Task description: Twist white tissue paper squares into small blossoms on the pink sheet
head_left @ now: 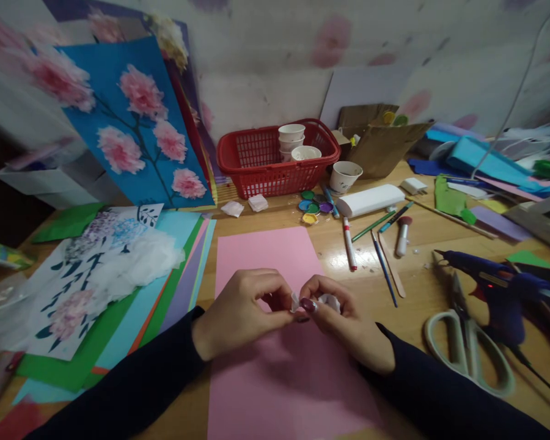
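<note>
Centrally: one white tissue piece (295,302), small and crumpled, held above a pink sheet (284,379). Left hand (252,305): thumb and forefinger pinching the tissue's left side. Right hand (348,321): thumb and forefinger pinched together at its other side; more white shows within the curled fingers, perhaps part of the same piece, though the fingers hide the join.

Beyond the sheet: two small folded pale squares (257,203); a cluster of paint pots (315,206); one red basket (275,181) containing white cups (291,132); one further cup (346,177), standing just beside the basket.

Right side: red-and-white marker (349,244); slim blue brush (385,269), beside a flat wooden stick (393,269); scissors (470,348), blades toward the wall; dark blue glue gun (490,284), lying on its side.

Left side: fanned coloured papers (183,299), partly under a white fluffy heap (132,263); one blue board (135,125) bearing pink blossoms, upright.
</note>
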Demonstrator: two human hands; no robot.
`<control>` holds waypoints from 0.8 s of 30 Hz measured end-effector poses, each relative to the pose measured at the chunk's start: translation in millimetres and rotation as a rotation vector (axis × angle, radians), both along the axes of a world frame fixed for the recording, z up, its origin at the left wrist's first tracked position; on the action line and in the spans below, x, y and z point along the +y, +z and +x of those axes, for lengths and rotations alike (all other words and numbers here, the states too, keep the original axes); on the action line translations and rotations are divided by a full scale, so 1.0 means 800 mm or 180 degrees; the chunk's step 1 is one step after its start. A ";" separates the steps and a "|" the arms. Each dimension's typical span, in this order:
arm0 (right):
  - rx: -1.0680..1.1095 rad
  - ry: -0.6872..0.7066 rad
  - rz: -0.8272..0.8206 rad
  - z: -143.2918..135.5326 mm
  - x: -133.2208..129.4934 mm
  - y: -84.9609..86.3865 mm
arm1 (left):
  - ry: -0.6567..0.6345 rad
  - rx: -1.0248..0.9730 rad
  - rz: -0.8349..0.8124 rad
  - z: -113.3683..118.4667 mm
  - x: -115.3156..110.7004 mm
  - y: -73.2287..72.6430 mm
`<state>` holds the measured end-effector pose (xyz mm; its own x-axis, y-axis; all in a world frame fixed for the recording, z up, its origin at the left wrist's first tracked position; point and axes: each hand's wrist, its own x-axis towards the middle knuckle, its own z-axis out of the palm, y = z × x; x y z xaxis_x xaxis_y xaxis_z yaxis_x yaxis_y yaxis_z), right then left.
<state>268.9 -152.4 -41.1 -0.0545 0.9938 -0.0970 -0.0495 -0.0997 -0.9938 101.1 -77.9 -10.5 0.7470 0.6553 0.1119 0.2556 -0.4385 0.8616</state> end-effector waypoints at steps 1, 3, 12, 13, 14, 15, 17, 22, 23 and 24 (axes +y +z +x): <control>-0.0057 -0.0001 0.0018 0.000 0.000 0.002 | -0.0025 0.0023 0.0053 0.000 0.000 0.000; -0.0165 -0.0006 0.0042 -0.001 0.000 0.004 | -0.0068 0.0056 0.0136 0.000 0.000 0.000; -0.0404 0.0044 0.0165 0.000 -0.001 0.001 | -0.0248 0.0157 0.0261 -0.001 -0.002 0.001; -0.0413 0.0047 0.0200 0.000 -0.001 0.001 | -0.0256 0.0163 0.0274 -0.001 -0.002 0.001; -0.0417 0.0043 0.0229 0.001 -0.001 0.002 | -0.0262 0.0166 0.0287 -0.001 -0.001 0.001; -0.0413 0.0038 0.0248 0.001 -0.001 0.002 | -0.0270 0.0169 0.0299 -0.001 -0.001 0.001; -0.0407 0.0036 0.0248 0.001 0.000 0.003 | -0.0295 0.0196 0.0318 -0.001 -0.001 0.001; -0.0456 0.0073 0.0221 0.001 0.000 0.004 | -0.0326 0.0310 0.0240 0.000 0.000 0.002; -0.0476 0.0072 0.0238 0.001 0.000 0.003 | -0.0329 0.0330 0.0159 -0.001 0.000 0.003; -0.0497 0.0076 0.0254 0.001 0.000 0.003 | -0.0342 0.0356 0.0042 -0.001 0.000 0.004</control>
